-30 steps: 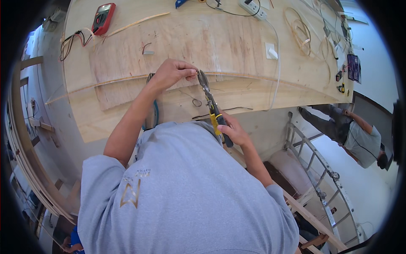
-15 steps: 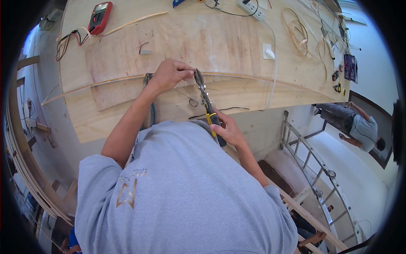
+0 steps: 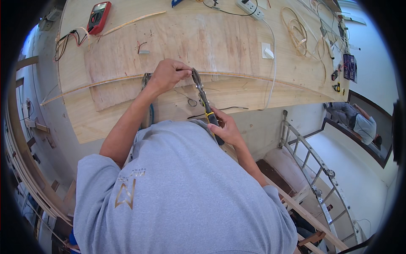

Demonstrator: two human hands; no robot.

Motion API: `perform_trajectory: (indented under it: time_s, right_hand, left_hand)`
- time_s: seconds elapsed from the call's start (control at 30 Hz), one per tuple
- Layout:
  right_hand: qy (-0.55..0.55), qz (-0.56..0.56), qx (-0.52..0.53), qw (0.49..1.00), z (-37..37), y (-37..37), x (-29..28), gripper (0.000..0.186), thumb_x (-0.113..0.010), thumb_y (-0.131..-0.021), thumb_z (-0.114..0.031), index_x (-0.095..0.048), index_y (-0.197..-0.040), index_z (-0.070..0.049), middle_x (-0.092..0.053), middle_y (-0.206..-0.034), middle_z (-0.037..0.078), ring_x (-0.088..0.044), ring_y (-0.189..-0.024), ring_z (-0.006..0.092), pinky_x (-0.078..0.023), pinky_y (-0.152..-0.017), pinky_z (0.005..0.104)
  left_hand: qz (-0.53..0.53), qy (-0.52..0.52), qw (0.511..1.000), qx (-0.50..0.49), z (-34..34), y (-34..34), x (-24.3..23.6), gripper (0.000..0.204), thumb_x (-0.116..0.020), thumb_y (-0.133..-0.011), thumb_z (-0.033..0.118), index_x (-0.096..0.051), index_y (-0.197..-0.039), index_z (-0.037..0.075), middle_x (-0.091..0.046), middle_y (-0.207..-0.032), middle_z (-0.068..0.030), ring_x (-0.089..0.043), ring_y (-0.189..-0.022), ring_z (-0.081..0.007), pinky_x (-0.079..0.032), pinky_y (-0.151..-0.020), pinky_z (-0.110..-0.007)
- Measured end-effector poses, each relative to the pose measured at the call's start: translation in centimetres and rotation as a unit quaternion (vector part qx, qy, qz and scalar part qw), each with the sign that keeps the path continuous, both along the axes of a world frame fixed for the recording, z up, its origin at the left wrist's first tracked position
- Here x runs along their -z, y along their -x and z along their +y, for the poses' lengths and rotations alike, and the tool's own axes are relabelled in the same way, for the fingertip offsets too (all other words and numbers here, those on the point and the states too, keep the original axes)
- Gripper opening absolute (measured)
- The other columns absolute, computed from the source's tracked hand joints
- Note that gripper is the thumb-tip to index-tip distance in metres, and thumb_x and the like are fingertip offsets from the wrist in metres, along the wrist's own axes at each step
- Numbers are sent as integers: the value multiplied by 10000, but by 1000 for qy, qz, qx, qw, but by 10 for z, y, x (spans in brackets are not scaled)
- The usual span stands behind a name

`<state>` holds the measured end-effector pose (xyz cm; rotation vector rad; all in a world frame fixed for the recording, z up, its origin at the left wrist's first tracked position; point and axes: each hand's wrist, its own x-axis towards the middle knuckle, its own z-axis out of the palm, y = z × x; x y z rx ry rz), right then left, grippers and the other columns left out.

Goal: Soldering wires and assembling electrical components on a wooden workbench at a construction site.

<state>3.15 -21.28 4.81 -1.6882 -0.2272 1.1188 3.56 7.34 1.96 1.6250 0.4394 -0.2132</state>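
Note:
My left hand (image 3: pixel 169 76) is pinched with fingertips at the jaws of yellow-and-black metal snips (image 3: pixel 198 89); what lies between the fingers is too small to make out. My right hand (image 3: pixel 224 127) grips the handles of the snips, low at the bench's front. A long, thin pale strip (image 3: pixel 237 75) arcs across the plywood bench behind the jaws and passes under my left hand. A metal tool with a teal handle (image 3: pixel 151 112) is partly hidden by my left arm. A dark bent wire (image 3: pixel 237 108) lies along the front edge.
On the bench (image 3: pixel 114 63) lie a red multimeter (image 3: pixel 98 17), a power strip (image 3: pixel 249 9), coiled strip (image 3: pixel 298 31) and cables. An aluminium ladder (image 3: pixel 311 156) stands at right. A co-worker (image 3: pixel 363 127) in a grey shirt is by the doorway. Wooden boards (image 3: pixel 25 161) are at left.
The handles of the snips have drawn closer together in my right hand. The bench has shifted slightly left in view. The co-worker has moved farther off into the doorway.

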Motion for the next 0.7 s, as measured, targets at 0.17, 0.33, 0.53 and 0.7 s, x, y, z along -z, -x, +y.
perform_trajectory:
  time_s: [0.17,0.33,0.53,0.7]
  right_hand:
    - [-20,-5,19,1000,-1,3,1,612,-700,-791,-140,-477,-1338,22,-604,-1183,113,-569,-1020,141,-466,-862,274]
    - [6,15,75,997,7,7,7,542,-698,-782,-109,-526,-1277,29,-584,-989,41,-532,-874,97,-448,-792,244]
    - [14,-84,65,994,2,-14,-8,565,-675,-769,-90,-483,-1291,7,-562,-971,28,-511,-871,92,-424,-782,240]
    - [-17,-30,53,998,-15,-4,-7,561,-682,-789,-107,-457,-1294,-8,-574,-984,36,-527,-899,90,-429,-797,242]
  left_hand:
    - [-4,5,1000,0,1,1,-4,174,-677,-832,104,-721,-938,-27,-693,-751,-38,-583,-658,-76,-489,-633,-235]
    - [-5,0,1000,13,2,-1,-5,180,-680,-837,119,-722,-934,-27,-692,-755,-41,-583,-673,-71,-483,-642,-232]
    - [-27,-8,1000,-5,4,10,0,245,-678,-855,144,-695,-1013,-43,-698,-799,-39,-594,-710,-69,-484,-685,-224]
    - [-12,37,999,-25,6,12,-7,285,-677,-860,149,-674,-1058,-56,-687,-821,-18,-592,-753,-64,-480,-726,-221]
